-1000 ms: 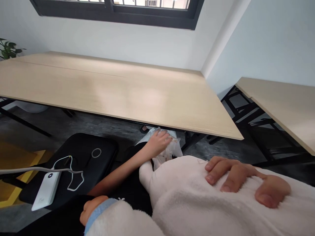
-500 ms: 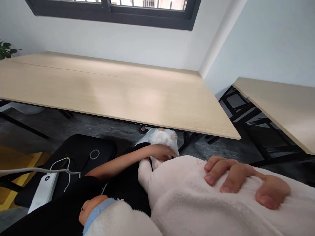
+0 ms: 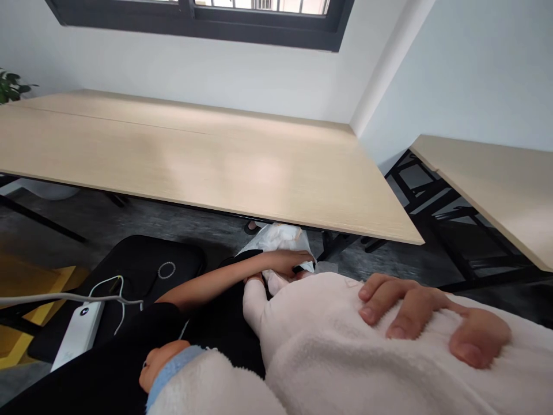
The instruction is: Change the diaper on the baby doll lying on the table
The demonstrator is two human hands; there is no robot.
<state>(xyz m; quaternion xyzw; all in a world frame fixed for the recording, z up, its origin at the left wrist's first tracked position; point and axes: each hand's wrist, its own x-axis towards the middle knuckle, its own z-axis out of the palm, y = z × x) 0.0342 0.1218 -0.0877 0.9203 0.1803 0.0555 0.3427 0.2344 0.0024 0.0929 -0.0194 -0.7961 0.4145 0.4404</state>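
Observation:
My right hand (image 3: 432, 314) lies flat with fingers spread on a white fleece bundle (image 3: 337, 351) across my lap. A doll's head with a pale blue collar (image 3: 166, 363) pokes out at the bundle's lower left. My left arm stretches forward, and my left hand (image 3: 285, 262) curls its fingers over a white crinkled bag (image 3: 280, 235) just below the table edge, beside a fleece leg (image 3: 254, 302). Something small and dark shows under its fingertips; I cannot make it out.
A long light-wood table (image 3: 194, 155) spans the view ahead; a second table (image 3: 496, 184) stands at the right over black frames. A black seat (image 3: 142, 271) at the left carries a white power bank (image 3: 78, 334) and cable. A plant (image 3: 11, 86) stands far left.
My left hand came off the top of the white bag and drew back lower, close to the fleece leg; the bag shifted with it. My right hand stayed put.

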